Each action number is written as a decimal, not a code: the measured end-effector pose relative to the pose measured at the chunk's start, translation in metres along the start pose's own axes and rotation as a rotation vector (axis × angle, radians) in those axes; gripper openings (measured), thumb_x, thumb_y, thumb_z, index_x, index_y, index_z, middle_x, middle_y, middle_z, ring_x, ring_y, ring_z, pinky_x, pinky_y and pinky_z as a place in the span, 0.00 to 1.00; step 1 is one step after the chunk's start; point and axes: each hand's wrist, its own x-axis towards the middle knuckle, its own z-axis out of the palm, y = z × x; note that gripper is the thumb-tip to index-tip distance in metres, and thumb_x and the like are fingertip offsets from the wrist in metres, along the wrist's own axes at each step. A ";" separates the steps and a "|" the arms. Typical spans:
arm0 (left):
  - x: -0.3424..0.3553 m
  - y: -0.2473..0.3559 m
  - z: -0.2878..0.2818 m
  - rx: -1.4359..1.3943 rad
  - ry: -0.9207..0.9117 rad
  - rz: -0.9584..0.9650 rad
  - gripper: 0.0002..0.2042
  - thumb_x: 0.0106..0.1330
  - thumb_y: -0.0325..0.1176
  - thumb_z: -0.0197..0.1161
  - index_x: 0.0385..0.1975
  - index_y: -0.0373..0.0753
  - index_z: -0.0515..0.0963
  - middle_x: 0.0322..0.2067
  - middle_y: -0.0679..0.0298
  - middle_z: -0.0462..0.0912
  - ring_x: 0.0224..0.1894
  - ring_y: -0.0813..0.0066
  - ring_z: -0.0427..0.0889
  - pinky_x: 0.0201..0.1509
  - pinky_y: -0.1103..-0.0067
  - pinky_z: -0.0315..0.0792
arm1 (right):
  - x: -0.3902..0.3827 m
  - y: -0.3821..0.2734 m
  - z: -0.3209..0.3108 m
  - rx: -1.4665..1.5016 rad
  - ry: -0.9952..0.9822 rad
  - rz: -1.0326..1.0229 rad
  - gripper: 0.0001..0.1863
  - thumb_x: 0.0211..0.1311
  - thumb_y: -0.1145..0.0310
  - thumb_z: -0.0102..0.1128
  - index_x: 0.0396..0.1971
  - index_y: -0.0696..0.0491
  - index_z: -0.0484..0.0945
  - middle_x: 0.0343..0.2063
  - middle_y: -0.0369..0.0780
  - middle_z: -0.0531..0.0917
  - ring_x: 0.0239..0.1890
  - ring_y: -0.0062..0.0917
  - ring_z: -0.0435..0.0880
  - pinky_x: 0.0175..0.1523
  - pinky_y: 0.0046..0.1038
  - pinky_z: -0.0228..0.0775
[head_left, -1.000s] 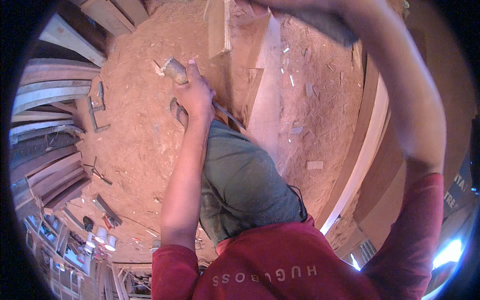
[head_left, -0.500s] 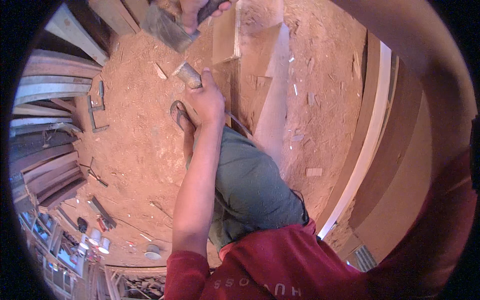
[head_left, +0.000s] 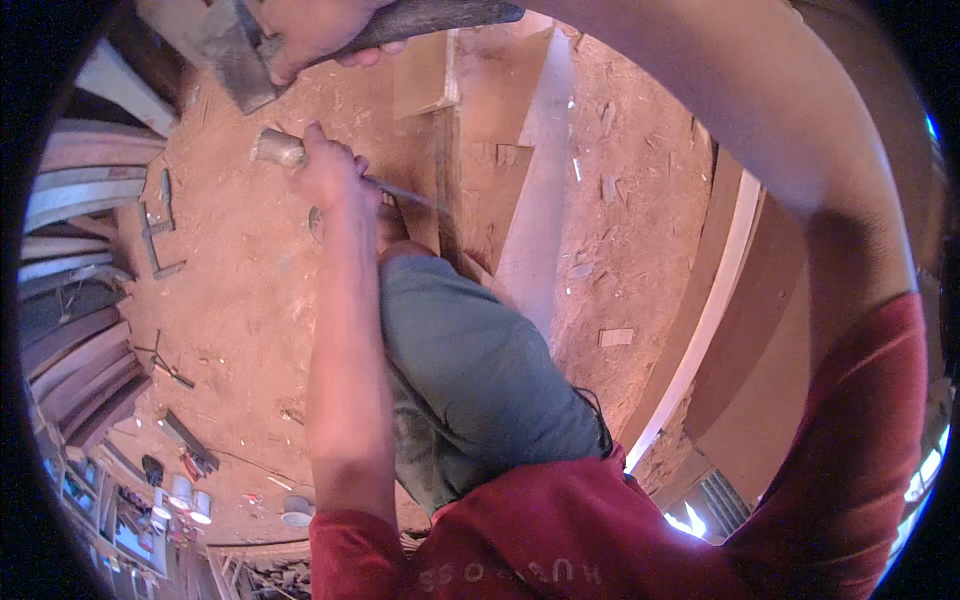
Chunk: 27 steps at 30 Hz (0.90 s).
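Note:
My left hand (head_left: 330, 175) is wrapped round a chisel; the chisel's thick round handle end (head_left: 278, 148) sticks out past the thumb. From the other side of the fist its thin blade (head_left: 412, 194) points at the wooden workpiece (head_left: 480, 190), and I cannot tell whether the tip touches it. Up at the top edge my right hand (head_left: 315, 30) grips a mallet with a worn grey, block-shaped head (head_left: 232, 60) and a dark handle (head_left: 430, 22). The mallet head hangs above the chisel's handle end, with a gap between them.
A pale-edged board (head_left: 540, 190) lies beside my bent knee (head_left: 450, 330). Stacked planks (head_left: 90, 190) line the left, with a clamp (head_left: 155, 235) on the dusty floor. Cans (head_left: 185, 495) stand lower left. Long curved timber (head_left: 715, 310) runs along the right.
The mallet has swung left and up, showing more of its handle. My left hand with the chisel has shifted left; the whole view has also moved slightly.

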 end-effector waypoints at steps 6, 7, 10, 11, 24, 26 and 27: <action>-0.057 -0.008 0.001 0.143 -0.261 -0.017 0.14 0.68 0.38 0.62 0.24 0.43 0.66 0.14 0.72 0.66 0.11 0.82 0.63 0.12 0.81 0.58 | 0.010 0.015 0.017 0.020 0.058 -0.025 0.20 0.69 0.59 0.50 0.42 0.64 0.76 0.35 0.50 0.83 0.38 0.38 0.83 0.45 0.38 0.75; -0.063 -0.008 0.006 0.183 -0.283 -0.024 0.14 0.68 0.38 0.62 0.24 0.43 0.66 0.13 0.72 0.66 0.11 0.83 0.63 0.11 0.81 0.58 | -0.002 0.017 0.018 0.026 0.058 0.001 0.20 0.69 0.59 0.50 0.42 0.64 0.76 0.35 0.50 0.83 0.38 0.38 0.83 0.45 0.38 0.75; -0.069 -0.007 0.008 0.275 -0.295 -0.019 0.14 0.69 0.36 0.62 0.25 0.43 0.65 0.13 0.72 0.66 0.10 0.83 0.63 0.11 0.81 0.58 | -0.013 0.017 0.022 0.048 0.072 0.009 0.20 0.69 0.59 0.50 0.43 0.64 0.75 0.35 0.50 0.83 0.38 0.38 0.83 0.45 0.38 0.75; -0.072 -0.011 0.009 0.289 -0.289 -0.013 0.14 0.69 0.36 0.62 0.25 0.43 0.65 0.13 0.72 0.65 0.10 0.83 0.63 0.11 0.81 0.58 | -0.014 0.017 0.025 0.056 0.076 0.005 0.20 0.69 0.59 0.50 0.43 0.64 0.75 0.35 0.50 0.83 0.39 0.38 0.83 0.46 0.38 0.75; -0.061 -0.015 -0.004 0.253 -0.270 -0.023 0.11 0.67 0.33 0.60 0.26 0.42 0.66 0.13 0.71 0.66 0.11 0.82 0.63 0.13 0.81 0.59 | -0.025 0.011 0.014 0.040 0.061 -0.028 0.20 0.69 0.59 0.50 0.46 0.64 0.74 0.38 0.51 0.82 0.41 0.40 0.82 0.47 0.39 0.74; -0.066 -0.022 -0.005 0.245 -0.253 -0.054 0.10 0.67 0.33 0.60 0.26 0.43 0.66 0.13 0.71 0.66 0.11 0.82 0.63 0.12 0.81 0.59 | -0.030 0.010 0.011 0.043 0.046 -0.012 0.21 0.69 0.59 0.50 0.46 0.64 0.74 0.38 0.51 0.82 0.42 0.40 0.82 0.48 0.39 0.74; -0.067 -0.025 -0.003 0.241 -0.237 -0.067 0.10 0.67 0.33 0.60 0.27 0.43 0.66 0.13 0.71 0.66 0.11 0.81 0.64 0.12 0.81 0.59 | -0.031 0.011 0.008 0.037 0.045 -0.009 0.21 0.69 0.59 0.50 0.46 0.64 0.74 0.38 0.51 0.82 0.42 0.41 0.82 0.48 0.39 0.74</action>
